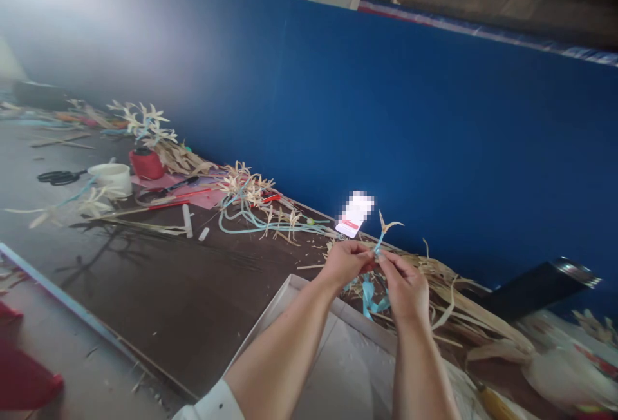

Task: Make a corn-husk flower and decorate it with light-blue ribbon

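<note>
My left hand (345, 262) and my right hand (405, 288) meet in front of me, both pinched closed on a small straw flower (386, 227) on a thin light-blue stem. A light-blue ribbon (369, 297) hangs down between the two hands. The flower's pale petals stick up just above my fingertips. Below my forearms lies a shallow white tray (290, 297) on the dark table (168, 291).
Dried husk strips (458, 297) pile up along the blue wall (386, 117) to the right. Further left lie finished straw flowers (145, 120), blue cord (251, 220), a red pot (146, 163), a white cup (113, 177), black scissors (58, 177) and a white card (355, 214).
</note>
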{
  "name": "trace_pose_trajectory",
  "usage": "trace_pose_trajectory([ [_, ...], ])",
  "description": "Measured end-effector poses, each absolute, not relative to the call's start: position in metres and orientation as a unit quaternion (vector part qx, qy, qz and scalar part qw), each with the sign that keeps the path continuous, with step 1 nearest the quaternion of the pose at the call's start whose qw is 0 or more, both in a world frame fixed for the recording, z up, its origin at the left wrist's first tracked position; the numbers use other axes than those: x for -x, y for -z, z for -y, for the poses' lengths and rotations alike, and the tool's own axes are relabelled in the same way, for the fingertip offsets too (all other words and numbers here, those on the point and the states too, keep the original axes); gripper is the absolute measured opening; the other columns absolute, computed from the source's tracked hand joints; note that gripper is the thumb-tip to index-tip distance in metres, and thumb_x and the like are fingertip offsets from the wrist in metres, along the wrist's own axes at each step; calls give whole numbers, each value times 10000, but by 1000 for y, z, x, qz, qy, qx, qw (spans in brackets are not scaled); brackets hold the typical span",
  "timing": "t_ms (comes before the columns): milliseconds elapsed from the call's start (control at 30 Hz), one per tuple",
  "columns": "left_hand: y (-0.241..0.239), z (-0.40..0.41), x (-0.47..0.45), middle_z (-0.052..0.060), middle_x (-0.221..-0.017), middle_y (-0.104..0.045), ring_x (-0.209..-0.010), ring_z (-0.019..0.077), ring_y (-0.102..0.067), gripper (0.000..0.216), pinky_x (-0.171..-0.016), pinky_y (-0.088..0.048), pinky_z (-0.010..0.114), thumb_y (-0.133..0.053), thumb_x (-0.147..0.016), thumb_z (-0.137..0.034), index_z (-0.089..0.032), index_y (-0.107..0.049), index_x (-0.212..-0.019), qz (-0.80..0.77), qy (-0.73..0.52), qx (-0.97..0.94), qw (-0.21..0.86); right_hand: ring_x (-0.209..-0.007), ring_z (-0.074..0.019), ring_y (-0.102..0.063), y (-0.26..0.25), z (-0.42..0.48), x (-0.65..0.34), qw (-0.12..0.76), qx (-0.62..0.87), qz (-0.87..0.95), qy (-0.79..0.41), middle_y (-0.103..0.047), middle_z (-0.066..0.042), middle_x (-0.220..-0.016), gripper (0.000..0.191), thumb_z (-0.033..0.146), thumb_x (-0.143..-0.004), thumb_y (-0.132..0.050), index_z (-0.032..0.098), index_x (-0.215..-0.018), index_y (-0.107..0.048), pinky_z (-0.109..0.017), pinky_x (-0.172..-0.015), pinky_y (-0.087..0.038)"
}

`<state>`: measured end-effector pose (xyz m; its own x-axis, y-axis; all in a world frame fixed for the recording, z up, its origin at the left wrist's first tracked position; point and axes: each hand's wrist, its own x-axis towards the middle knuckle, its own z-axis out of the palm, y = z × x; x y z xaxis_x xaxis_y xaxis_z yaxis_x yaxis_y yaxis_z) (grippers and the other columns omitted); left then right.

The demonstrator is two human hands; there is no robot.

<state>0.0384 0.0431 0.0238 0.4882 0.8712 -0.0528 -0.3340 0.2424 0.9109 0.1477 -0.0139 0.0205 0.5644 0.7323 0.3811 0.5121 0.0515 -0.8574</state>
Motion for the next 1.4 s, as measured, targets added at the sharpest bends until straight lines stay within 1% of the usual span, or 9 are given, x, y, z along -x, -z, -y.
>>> trace_pose_trajectory([
  [167,-19,-45,-41,-12,-530,-569,-491,54,-514,112,-520,-425,170,-613,-718,-205,-113,-591,-659,-286,-434,-461,719,-880,-242,-615,-13,9,-149,629,642,414,-147,-689,-53,-912,350,416,-654,-667,193,-922,-696,-339,-765,-462],
  [267,-14,-48,-43,-9,-551,-577,-510,65,-525,117,-515,-424,174,-622,-710,-224,-115,-601,-673,-295,-448,-471,701,-833,-243,-626,-7,6,-150,653,619,399,-176,-691,-66,-893,403,445,-619,-682,173,-916,-699,-321,-691,-479],
  [567,-16,-50,-37,1,-579,-598,-555,82,-563,82,-583,-461,200,-592,-736,-183,-126,-619,-685,-335,-448,-454,694,-608,-214,-613,-7,4,-154,619,697,322,-166,-681,-51,-665,341,431,-597,-694,170,-815,-719,-283,-513,-453],
  [733,-2,-60,-38,13,-617,-623,-552,87,-570,108,-574,-456,204,-605,-726,-228,-124,-627,-707,-312,-469,-469,680,-659,-191,-614,16,-4,-163,675,656,280,-188,-679,-33,-753,416,430,-606,-668,186,-943,-687,-254,-524,-468],
  [833,6,-62,-39,14,-623,-630,-551,92,-571,123,-561,-452,206,-621,-712,-248,-125,-620,-696,-314,-475,-464,678,-598,-162,-589,31,-10,-169,689,645,274,-187,-671,-35,-764,430,422,-616,-655,175,-967,-675,-245,-494,-452],
  [967,9,-54,-35,25,-635,-638,-531,75,-559,118,-547,-445,191,-615,-720,-233,-115,-618,-714,-353,-471,-425,688,-536,-146,-554,37,-15,-172,699,636,277,-173,-648,-28,-700,426,394,-620,-643,158,-974,-671,-239,-455,-421],
  [1133,15,-50,-34,32,-618,-632,-500,66,-537,123,-475,-403,165,-629,-707,-224,-103,-608,-701,-396,-466,-407,679,-559,-151,-555,35,-16,-168,683,644,327,-112,-639,-49,-699,394,365,-671,-569,131,-971,-671,-253,-513,-443],
  [1267,20,-51,-29,40,-646,-642,-520,71,-542,164,-504,-423,179,-658,-677,-262,-107,-626,-720,-390,-472,-406,678,-641,-173,-587,36,-16,-165,673,654,334,-92,-662,-73,-771,356,353,-678,-558,133,-927,-684,-269,-591,-466],
  [1400,26,-51,-23,37,-659,-647,-517,62,-527,265,-508,-409,175,-704,-616,-339,-117,-635,-743,-350,-503,-385,690,-654,-178,-594,36,-16,-162,672,656,334,-81,-666,-79,-790,353,354,-692,-547,125,-926,-679,-277,-605,-473],
])
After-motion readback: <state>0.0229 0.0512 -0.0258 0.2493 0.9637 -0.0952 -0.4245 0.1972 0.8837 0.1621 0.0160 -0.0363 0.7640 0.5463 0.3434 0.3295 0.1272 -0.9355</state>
